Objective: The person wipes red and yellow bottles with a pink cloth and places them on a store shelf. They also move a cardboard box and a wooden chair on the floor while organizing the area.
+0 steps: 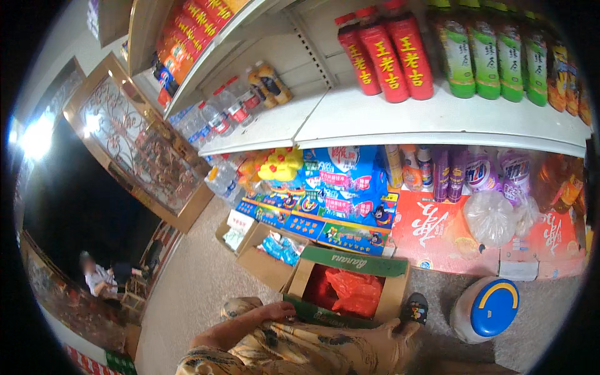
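Observation:
My left hand [280, 311] lies over the patterned trousers at my knee, its fingertips by the near flap of a green-and-brown cardboard box [354, 260]. Whether the fingers hold anything is hard to make out. Inside that open box sits a crumpled red plastic bag [358, 288]. My right hand is out of view. Just right of the box, a dark shoe [416, 307] with small coloured decorations stands on the floor. Left of it, a smaller open carton [267, 269] contains blue-and-white packets [281, 248].
A round stool with a blue top [494, 309] stands at the right. White shelving [375, 136] carries red bottles [384, 61] and green tea bottles [485, 65]. Blue detergent bags [344, 183] and orange-red cartons [431, 229] fill the bottom. Beyond an open door [136, 136], a person [101, 279] sits.

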{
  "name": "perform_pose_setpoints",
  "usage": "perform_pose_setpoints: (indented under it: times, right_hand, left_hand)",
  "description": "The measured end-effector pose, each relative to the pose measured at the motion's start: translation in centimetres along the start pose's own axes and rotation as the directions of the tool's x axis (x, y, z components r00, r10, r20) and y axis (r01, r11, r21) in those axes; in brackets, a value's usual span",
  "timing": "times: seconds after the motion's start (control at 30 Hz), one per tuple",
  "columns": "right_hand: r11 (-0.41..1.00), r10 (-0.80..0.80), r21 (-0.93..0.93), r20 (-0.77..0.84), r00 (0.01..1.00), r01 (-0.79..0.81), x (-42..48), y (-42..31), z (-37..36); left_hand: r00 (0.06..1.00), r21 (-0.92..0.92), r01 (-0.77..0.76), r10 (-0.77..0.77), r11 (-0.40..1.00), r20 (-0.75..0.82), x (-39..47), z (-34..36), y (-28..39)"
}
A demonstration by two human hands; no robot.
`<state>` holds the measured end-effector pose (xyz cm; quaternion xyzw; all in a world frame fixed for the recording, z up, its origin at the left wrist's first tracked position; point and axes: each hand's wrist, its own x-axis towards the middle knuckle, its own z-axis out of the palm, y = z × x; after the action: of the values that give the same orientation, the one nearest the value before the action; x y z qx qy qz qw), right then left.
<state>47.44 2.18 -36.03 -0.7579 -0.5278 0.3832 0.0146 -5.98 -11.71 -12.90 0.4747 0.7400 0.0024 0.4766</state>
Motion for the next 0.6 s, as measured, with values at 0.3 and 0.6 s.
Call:
perform_pose_setpoints:
  times: [0.3,0.6]
  right_hand:
    - [0.999,0.041,0.012,-0.007,0.999,-0.040,-0.5,0.5,0.4]
    - [0.998,0.059,0.029,-0.025,0.998,-0.058,-0.4,1.1,0.3]
  left_hand:
    - [0.940,0.287,-0.341,0.325,0.895,0.105,3.4,1.3,-3.6]
    - [0.999,-0.043,0.015,-0.013,0.999,0.047,1.6,0.1,2.1]
